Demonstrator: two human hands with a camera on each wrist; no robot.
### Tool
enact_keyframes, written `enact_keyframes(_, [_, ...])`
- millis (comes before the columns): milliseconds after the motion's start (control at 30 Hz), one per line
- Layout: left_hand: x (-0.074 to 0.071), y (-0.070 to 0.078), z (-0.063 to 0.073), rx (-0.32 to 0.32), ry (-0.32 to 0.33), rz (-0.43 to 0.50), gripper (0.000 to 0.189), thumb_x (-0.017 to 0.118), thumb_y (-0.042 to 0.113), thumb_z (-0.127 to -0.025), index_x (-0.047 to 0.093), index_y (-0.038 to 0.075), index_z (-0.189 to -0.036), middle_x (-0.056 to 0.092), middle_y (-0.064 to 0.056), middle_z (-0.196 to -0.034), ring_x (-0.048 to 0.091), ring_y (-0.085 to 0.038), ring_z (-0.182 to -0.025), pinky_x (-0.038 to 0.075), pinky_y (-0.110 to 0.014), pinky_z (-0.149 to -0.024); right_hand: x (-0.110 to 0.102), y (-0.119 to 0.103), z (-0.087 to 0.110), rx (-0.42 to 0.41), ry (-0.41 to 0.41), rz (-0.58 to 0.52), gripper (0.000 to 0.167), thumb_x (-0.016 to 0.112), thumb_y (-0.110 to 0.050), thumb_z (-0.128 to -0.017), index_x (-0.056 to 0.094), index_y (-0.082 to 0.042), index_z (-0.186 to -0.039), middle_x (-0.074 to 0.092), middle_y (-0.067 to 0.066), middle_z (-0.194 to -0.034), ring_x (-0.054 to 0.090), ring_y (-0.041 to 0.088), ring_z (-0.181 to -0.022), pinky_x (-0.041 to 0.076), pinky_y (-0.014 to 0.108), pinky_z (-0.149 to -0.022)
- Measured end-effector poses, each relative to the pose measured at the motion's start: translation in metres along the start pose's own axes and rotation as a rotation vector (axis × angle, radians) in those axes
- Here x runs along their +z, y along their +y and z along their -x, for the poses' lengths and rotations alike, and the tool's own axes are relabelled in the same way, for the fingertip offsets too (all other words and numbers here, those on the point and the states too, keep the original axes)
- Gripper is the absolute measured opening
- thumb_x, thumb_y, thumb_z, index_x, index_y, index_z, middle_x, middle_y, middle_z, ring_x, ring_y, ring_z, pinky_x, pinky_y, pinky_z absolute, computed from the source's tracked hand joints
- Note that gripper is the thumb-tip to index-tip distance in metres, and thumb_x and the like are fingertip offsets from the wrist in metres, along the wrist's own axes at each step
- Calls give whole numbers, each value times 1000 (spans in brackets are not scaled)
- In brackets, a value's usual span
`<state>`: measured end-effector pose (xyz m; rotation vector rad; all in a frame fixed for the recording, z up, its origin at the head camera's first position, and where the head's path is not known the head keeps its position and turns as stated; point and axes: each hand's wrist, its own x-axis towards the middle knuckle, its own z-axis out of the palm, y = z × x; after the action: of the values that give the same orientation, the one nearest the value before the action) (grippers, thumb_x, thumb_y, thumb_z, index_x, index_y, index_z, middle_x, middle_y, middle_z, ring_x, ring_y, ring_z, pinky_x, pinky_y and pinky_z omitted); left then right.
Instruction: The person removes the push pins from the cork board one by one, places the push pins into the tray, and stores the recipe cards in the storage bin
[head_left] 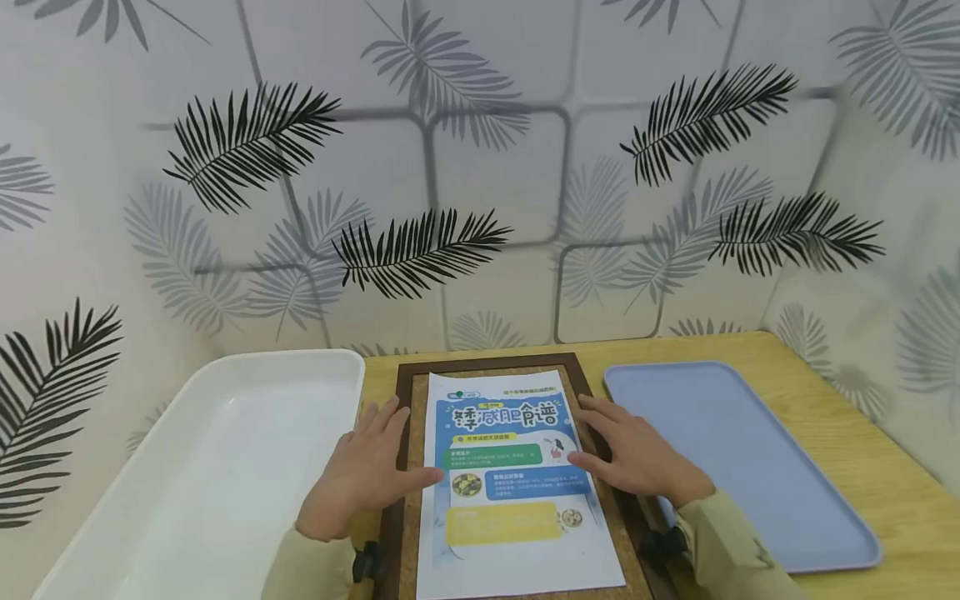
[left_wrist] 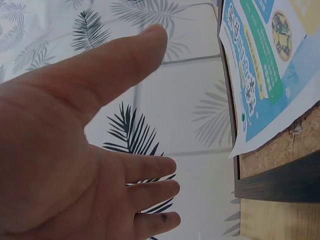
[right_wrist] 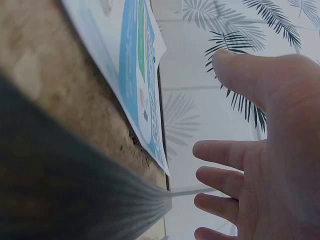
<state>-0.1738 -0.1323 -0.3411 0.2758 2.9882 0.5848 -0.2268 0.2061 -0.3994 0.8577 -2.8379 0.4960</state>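
Note:
A printed poster [head_left: 517, 567] with blue, green and yellow text blocks lies on a cork board [head_left: 408, 533] with a dark wooden frame [head_left: 487, 364]. A green pushpin [left_wrist: 243, 117] shows near the poster's upper left corner. My left hand [head_left: 369, 462] is over the frame's left side, thumb pointing in across the poster's edge. Mirroring it, my right hand [head_left: 637, 450] is over the right side, its thumb overlapping the poster in the head view. Both hands have extended, spread fingers, and both palms hold nothing in the wrist views.
A deep white tray [head_left: 247, 467] stands left of the board, and a shallow blue-lavender tray [head_left: 735, 467] lies to the right. Both rest on the wood-grain table [head_left: 795, 375]. Behind rises a leaf-patterned backdrop [head_left: 495, 183].

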Motion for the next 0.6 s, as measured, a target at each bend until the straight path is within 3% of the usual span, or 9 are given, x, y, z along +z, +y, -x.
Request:
enact_keyframes(200, [10,9,-1,34,-58,-22,99,76,53,-74,36,-1,-146,28,-19,-156,21,-43,-144,26,-65,-107,1,-5,-12,-35,-25,6,64,57,-49,-92,53,-3,-136,44,21,-145,46,41,-129,39,63,-97])
enact_keyframes(333, [17,15,-3,62,-62,-36,96,77,54,-72,40,0,-143,31,-18,-155,24,-40,-144,29,-62,-107,2,-9,-22,-45,-56,15,64,56,-48,-93,51,-1,-137,44,22,-145,46,41,-130,39,60,-99])
enact_keyframes(600, [24,14,-5,78,-79,-20,97,74,51,-78,33,-3,-146,29,-18,-155,25,-36,-145,28,-58,-110,7,-19,-36,-2,-173,-97,66,55,-50,-94,47,-5,-141,41,19,-148,37,40,-137,34,58,-105])
